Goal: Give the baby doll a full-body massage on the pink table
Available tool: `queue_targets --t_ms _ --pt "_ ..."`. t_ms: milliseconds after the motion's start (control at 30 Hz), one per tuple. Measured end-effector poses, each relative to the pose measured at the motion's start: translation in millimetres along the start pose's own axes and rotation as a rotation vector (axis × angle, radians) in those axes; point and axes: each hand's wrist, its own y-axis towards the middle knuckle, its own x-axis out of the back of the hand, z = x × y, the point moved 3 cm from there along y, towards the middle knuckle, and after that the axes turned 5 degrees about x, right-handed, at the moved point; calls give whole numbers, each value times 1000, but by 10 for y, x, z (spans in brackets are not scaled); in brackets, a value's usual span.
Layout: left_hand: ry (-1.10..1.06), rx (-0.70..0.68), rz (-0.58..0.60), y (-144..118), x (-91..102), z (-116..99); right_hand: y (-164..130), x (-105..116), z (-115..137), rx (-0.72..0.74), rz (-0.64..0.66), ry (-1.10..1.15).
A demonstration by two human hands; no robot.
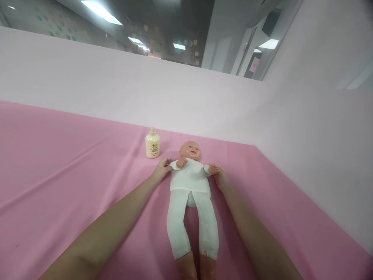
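Observation:
A baby doll (190, 175) in a white long-sleeved top and white trousers lies on its back, its head toward the wall. Beside the sleeve at the left of the picture is my left hand (162, 170), fingers stretched out and thumb apart, touching the sleeve's edge. My right hand (220, 178) is closed at the doll's other hand (213, 168), which partly covers my fingers. Left of the doll's head stands a cream-coloured pump bottle (152, 144) with dark print, apart from my left hand. The doll's feet are cut off by the picture's lower edge.
Smooth pink cloth (72, 163) with a few creases covers the surface under the doll. A pale wall (122, 89) rises behind it, and another wall (317, 128) closes the right side. Above the back wall, a glass pane (175, 23) shows ceiling lights.

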Motion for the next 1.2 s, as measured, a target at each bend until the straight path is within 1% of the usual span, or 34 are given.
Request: queue_targets --t_ms 67,133,233,300,400,533,633,700,800,933,1200 --pt "17 4 -4 -6 -8 -2 11 -4 -9 1 16 -23" --pt "64 4 -25 -11 -4 2 19 0 -17 27 12 -114" --pt "165 -25 -57 -19 17 17 12 8 3 116 -51 -292" --pt "233 -69 -70 -24 30 27 -12 -6 40 165 -96 -362" --pt "319 -128 -96 -30 34 39 -67 -63 129 269 -120 -501" --pt "420 -208 -119 -39 10 41 -123 -114 198 369 -102 -640" --pt "506 -239 -130 -43 1 45 -122 -115 186 424 -26 -790" --pt "546 -230 -127 -40 3 56 -105 -103 154 429 27 -851" --pt "578 -186 -120 -31 14 77 -77 -74 102 399 51 -857" --pt "608 -123 -140 -14 37 96 -54 -57 58 360 63 -857" --pt "716 -73 -151 14 76 59 -31 -41 32 284 53 -832"
